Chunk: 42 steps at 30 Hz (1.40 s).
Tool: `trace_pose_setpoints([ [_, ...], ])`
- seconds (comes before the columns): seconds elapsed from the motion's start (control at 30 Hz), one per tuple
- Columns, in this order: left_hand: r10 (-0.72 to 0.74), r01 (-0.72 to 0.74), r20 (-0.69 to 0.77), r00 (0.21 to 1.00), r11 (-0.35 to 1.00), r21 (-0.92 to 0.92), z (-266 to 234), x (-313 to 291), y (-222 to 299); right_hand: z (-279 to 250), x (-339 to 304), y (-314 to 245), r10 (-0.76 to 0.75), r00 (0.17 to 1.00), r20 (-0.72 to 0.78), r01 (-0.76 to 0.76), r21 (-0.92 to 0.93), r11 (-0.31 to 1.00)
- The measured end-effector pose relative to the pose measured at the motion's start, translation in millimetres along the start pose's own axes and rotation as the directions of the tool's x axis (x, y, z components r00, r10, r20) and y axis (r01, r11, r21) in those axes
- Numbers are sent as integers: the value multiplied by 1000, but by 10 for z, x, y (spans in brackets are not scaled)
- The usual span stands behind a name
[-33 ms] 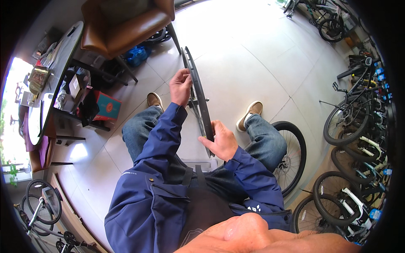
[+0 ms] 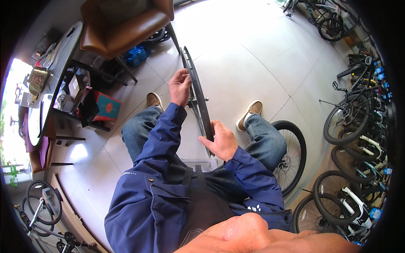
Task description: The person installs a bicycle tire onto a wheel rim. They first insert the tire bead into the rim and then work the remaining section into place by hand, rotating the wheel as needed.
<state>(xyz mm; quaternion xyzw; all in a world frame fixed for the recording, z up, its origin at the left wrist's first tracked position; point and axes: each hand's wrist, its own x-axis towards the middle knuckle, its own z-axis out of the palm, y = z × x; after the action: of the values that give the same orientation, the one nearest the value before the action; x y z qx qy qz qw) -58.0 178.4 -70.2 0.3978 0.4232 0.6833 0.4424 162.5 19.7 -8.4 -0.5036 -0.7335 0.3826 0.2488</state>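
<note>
A black bicycle wheel (image 2: 201, 90) without a tyre stands upright between my knees, seen nearly edge-on, its bare rim facing up. My right hand (image 2: 223, 140) grips the near part of the rim, with the thumb on the left side and the fingers over the right. Farther along, my left hand (image 2: 180, 87) is closed in a pinch against the left side of the rim. What lies between those fingertips is too small to make out. A second wheel with a black tyre (image 2: 302, 156) is by my right knee, partly hidden by my leg.
Several bicycles (image 2: 348, 118) crowd the right side, and another bicycle (image 2: 40, 211) is at the lower left. To the left are a cluttered table (image 2: 47, 101) and a red-and-teal box (image 2: 108, 106). A brown leather chair (image 2: 126, 36) stands ahead on the left, near a blue bag (image 2: 136, 55).
</note>
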Motion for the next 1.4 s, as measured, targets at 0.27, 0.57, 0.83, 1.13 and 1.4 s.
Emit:
trace_pose_setpoints([
  [0.27,32,-32,-5,999,999,-15,-1,-46,23,-34,8,-10,-10,999,-33,11,14,1000],
  [0.57,-20,21,22,1000,999,-31,36,-81,102,-66,47,24,-17,997,-73,18,15,1000],
  [0.83,-58,64,140,988,997,-38,-99,27,14,-423,134,75,18,998,-57,-6,206,979],
  [1.13,-53,61,111,992,996,-65,-74,70,16,-562,155,164,115,984,-139,-63,331,941],
  [1.4,-81,85,64,995,995,-53,-17,148,76,-548,192,179,98,986,-137,-48,331,942],
])
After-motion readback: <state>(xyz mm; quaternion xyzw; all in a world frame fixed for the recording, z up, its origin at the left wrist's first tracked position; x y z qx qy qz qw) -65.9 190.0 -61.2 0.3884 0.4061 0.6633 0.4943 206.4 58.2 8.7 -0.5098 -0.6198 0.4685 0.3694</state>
